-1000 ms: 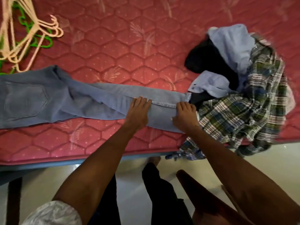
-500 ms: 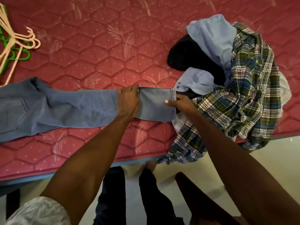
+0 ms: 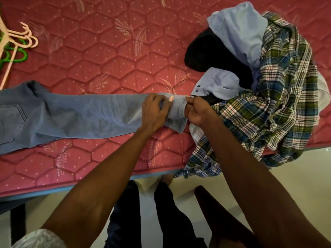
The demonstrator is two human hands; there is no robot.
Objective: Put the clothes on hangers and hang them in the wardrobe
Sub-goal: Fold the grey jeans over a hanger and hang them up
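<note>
Quilted red mattress (image 3: 111, 56) supports all items. Jeans (image 3: 75, 115) lie flat along its near edge. Left hand (image 3: 155, 111) grips the leg near the hem; right hand (image 3: 196, 111) pinches the hem itself. Plaid shirt (image 3: 279, 111) is heaped just beyond the hem. Hangers (image 3: 16, 42) lie at the mattress's far left.

Red quilted mattress (image 3: 111, 56) with blue edge, pale tiled floor (image 3: 295, 178), dark wooden chair (image 3: 211, 203)

Dim warm indoor light, soft shadows, wide-angle bending at edges, slight softness
</note>
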